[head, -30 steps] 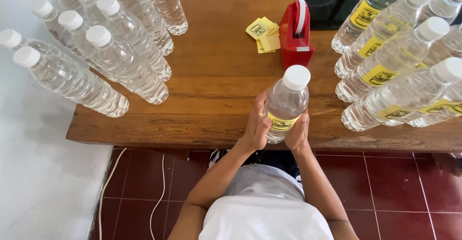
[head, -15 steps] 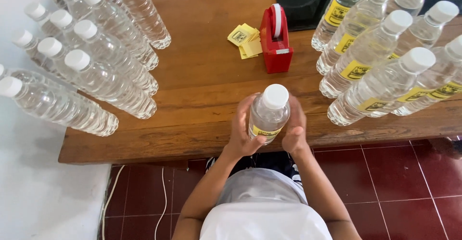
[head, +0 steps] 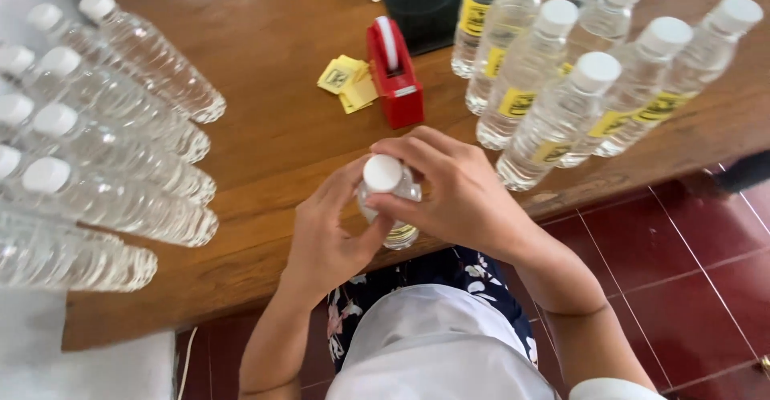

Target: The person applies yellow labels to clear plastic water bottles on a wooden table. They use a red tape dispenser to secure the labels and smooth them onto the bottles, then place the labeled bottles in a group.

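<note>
Head view shows both hands, left hand (head: 325, 243) and right hand (head: 453, 191), clamped around one clear water bottle (head: 387, 199) above the wooden tabletop (head: 273, 127).

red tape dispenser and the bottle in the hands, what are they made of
The red tape dispenser looks like moulded, slightly glossy plastic. The clear bottle with a white cap, held by the left hand and right hand, seems to be thin transparent plastic, with ribbed walls showing.

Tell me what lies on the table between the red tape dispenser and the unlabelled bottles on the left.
In the head view, small yellow labels lie beside the red tape dispenser; from there to the unlabelled bottles, only wooden table.
</note>
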